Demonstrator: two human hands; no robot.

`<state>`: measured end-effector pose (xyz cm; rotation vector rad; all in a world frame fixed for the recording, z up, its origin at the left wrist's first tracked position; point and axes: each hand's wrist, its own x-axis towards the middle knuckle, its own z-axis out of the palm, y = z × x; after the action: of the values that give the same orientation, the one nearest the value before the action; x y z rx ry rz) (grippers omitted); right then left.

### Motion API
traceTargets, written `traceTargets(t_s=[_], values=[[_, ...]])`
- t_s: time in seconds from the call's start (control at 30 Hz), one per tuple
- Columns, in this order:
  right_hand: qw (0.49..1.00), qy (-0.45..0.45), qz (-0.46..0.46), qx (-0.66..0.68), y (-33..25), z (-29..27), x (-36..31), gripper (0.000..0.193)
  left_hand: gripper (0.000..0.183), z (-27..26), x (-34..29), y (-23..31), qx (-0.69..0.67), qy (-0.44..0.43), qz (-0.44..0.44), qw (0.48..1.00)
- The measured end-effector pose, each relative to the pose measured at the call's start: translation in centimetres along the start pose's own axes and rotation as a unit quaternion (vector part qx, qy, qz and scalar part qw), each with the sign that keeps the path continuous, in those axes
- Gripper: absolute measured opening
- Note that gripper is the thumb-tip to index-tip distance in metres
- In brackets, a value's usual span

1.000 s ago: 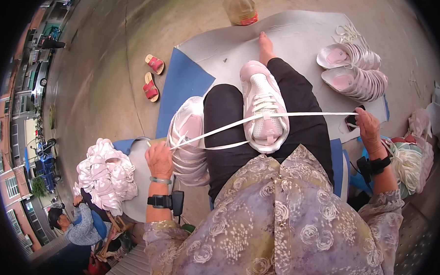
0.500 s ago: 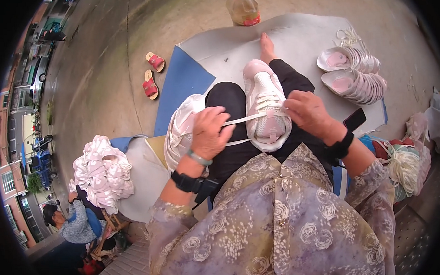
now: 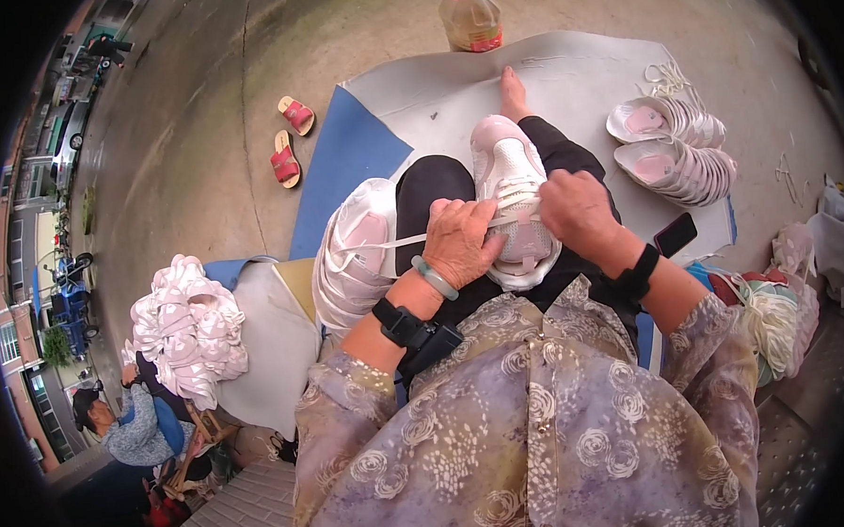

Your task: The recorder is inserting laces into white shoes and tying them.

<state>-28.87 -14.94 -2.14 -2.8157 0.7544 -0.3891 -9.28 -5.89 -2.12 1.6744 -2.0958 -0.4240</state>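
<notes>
A white and pink sneaker (image 3: 520,245) rests on my lap, toe pointing away, with a white shoelace (image 3: 513,186) threaded across its tongue. My left hand (image 3: 457,238) lies over the sneaker's left edge, thumb and fingers closed on the lace at the eyelets. A loose length of lace trails leftward from under it. At the right edge, my right hand (image 3: 580,209) is curled closed by the eyelets, where the lace runs to its fingers; the fingertips are partly hidden. Beside my left thigh leans a stack of similar shoe uppers (image 3: 356,257).
Two rows of nested shoe uppers (image 3: 677,163) lie on the grey mat (image 3: 415,94), near a phone (image 3: 675,235). Red slippers (image 3: 286,161) and a plastic jug (image 3: 471,21) stand beyond. At left are heaped uppers (image 3: 189,330) and another person (image 3: 142,426); at right, bundled laces (image 3: 773,323).
My left hand has moved right, from holding the lace stretched out over my thigh to the sneaker's edge. My right hand has stayed near the right eyelets and curled more tightly.
</notes>
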Motion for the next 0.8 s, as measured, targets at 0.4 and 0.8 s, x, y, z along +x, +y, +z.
traceTargets(t_s=[0.4,0.8], values=[[0.982,0.051,0.028,0.178,0.8,-0.8,-0.4,0.022,0.028,-0.7,0.9,1.4,0.015,-0.030,-0.059,0.998],[0.657,-0.108,0.313,0.677,1.8,-0.8,0.4,0.004,0.024,-1.1,2.1,1.9,-0.016,-0.039,-0.047,0.998]])
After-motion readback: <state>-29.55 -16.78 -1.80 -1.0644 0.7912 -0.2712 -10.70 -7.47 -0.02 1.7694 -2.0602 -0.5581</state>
